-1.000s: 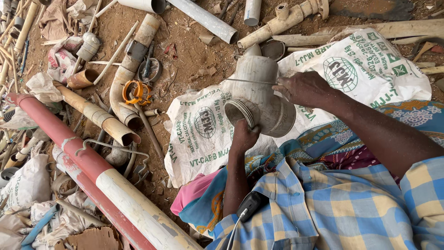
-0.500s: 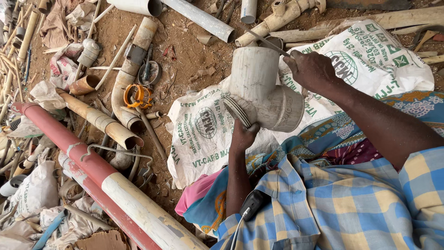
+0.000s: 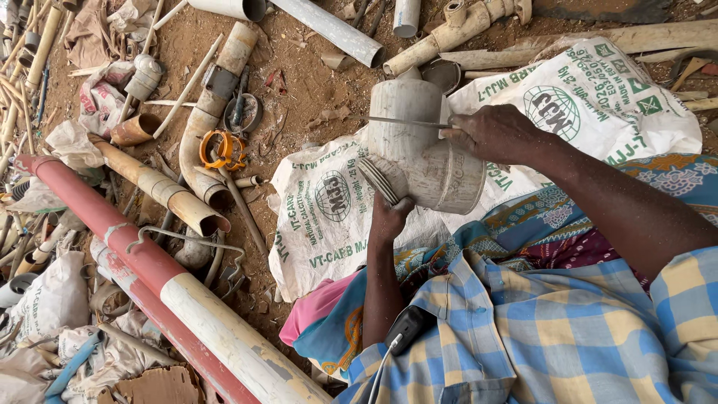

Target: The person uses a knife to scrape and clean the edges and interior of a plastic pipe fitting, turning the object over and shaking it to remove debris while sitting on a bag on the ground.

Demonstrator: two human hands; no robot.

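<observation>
A large dirty grey plastic tee pipe fitting [image 3: 419, 161] is held up over a white printed sack [image 3: 598, 97]. My left hand [image 3: 389, 215] grips the fitting from below, by its ribbed open end. My right hand [image 3: 493, 135] is closed on a thin metal saw blade [image 3: 404, 121]. The blade lies flat across the upper branch of the fitting. My lap with a checked blue shirt and patterned cloth fills the lower right.
Bare dirt ground is strewn with pipe scraps. A long red and cream pipe [image 3: 149, 262] runs diagonally at lower left. Bent tan pipes [image 3: 161, 187], an orange ring [image 3: 222, 150], grey pipes [image 3: 329, 30] and another sack [image 3: 321, 217] lie around. A black device [image 3: 407, 327] hangs at my chest.
My right hand has moved the blade up and then back down across the fitting's branch. The fitting has turned a little in my left hand's grip.
</observation>
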